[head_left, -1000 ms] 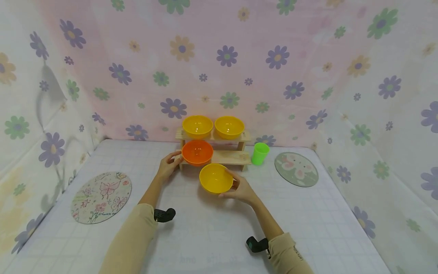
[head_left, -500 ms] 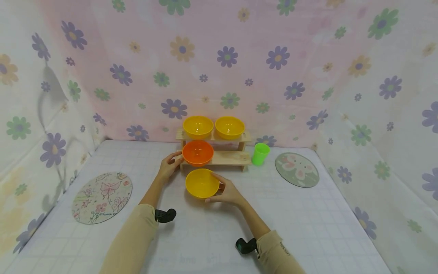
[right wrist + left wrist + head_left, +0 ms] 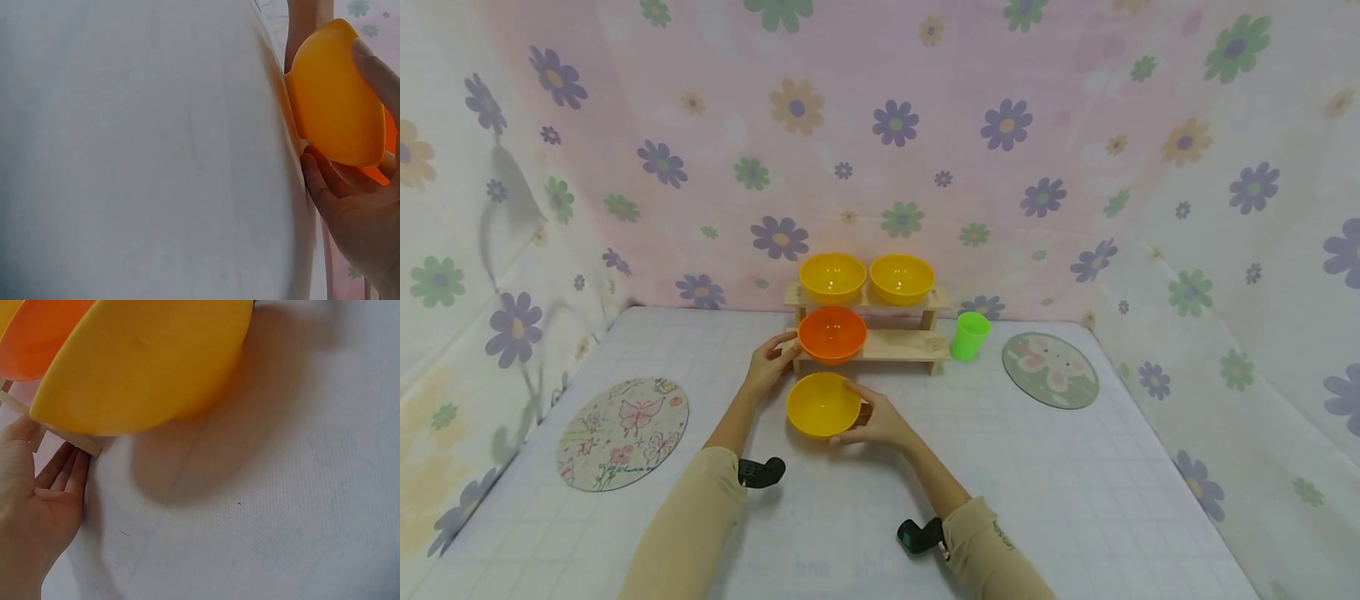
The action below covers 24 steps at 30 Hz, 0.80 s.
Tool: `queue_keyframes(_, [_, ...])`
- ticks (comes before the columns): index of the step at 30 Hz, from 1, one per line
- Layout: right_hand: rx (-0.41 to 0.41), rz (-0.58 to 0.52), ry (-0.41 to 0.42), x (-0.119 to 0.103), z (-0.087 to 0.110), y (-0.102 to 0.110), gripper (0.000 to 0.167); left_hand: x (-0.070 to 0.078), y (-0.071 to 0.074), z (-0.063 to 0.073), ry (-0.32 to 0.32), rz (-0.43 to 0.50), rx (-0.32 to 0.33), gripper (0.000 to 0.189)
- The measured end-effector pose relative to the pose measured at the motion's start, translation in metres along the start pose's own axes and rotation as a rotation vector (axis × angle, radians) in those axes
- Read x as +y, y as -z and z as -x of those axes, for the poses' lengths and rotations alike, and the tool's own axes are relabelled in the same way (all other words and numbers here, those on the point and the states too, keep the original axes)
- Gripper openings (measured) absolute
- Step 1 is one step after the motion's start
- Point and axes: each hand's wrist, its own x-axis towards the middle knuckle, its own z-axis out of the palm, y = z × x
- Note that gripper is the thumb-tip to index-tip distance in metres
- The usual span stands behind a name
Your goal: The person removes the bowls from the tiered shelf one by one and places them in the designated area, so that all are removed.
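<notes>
My right hand (image 3: 882, 419) holds a yellow bowl (image 3: 823, 406) by its right side, thumb near the rim, just in front of a two-tier wooden rack (image 3: 904, 344). In the right wrist view the same yellow bowl (image 3: 337, 94) is tilted, with fingers beneath it. At the rack's left end my left hand (image 3: 771, 364) grips the lower shelf; the left wrist view shows thumb and fingers either side of the wood. An orange bowl (image 3: 832, 335) sits on the lower tier's left. Two more yellow bowls, a left one (image 3: 832, 279) and a right one (image 3: 902, 279), stand on the upper tier.
Right of the rack stands a green cup (image 3: 972, 336). A round bunny mat (image 3: 1050, 371) lies beyond it, and a round butterfly mat (image 3: 622, 433) lies at the left. Flowered cloth walls (image 3: 850, 125) enclose the white table (image 3: 1075, 500) at the back and sides.
My right hand has carried the yellow bowl leftward and slightly toward me, from before the rack's middle to below the orange bowl. The left hand stays on the rack.
</notes>
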Motion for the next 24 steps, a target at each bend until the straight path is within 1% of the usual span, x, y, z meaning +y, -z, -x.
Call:
queue_keyframes(2, [-0.007,0.002,0.000,0.000,-0.002,-0.002,0.091,0.000,0.000,0.000,0.001,0.001,-0.003,0.048])
queue_keyframes(5, [-0.016,0.015,0.004,0.002,-0.004,-0.004,0.091,0.000,-0.001,0.000,0.023,0.017,-0.005,0.048])
queue_keyframes(8, [-0.017,0.026,0.009,0.012,-0.009,-0.006,0.092,0.000,-0.001,-0.001,0.039,0.024,-0.014,0.047])
queue_keyframes(12, [-0.004,0.056,0.023,0.027,-0.016,-0.008,0.093,0.000,0.000,0.000,0.027,0.020,-0.017,0.048])
queue_keyframes(15, [0.005,0.093,0.040,0.031,-0.019,-0.010,0.094,0.001,0.000,0.000,0.017,0.026,-0.016,0.049])
queue_keyframes(17, [0.006,0.107,0.047,0.032,-0.020,-0.011,0.096,0.001,0.000,0.000,0.016,0.033,-0.020,0.049])
queue_keyframes(21, [-0.003,0.098,0.062,0.033,-0.018,-0.010,0.100,0.000,0.000,0.000,0.019,0.041,-0.025,0.049])
queue_keyframes(24, [0.002,0.090,0.076,0.030,-0.015,-0.009,0.097,-0.002,0.000,0.000,0.009,0.041,-0.025,0.049])
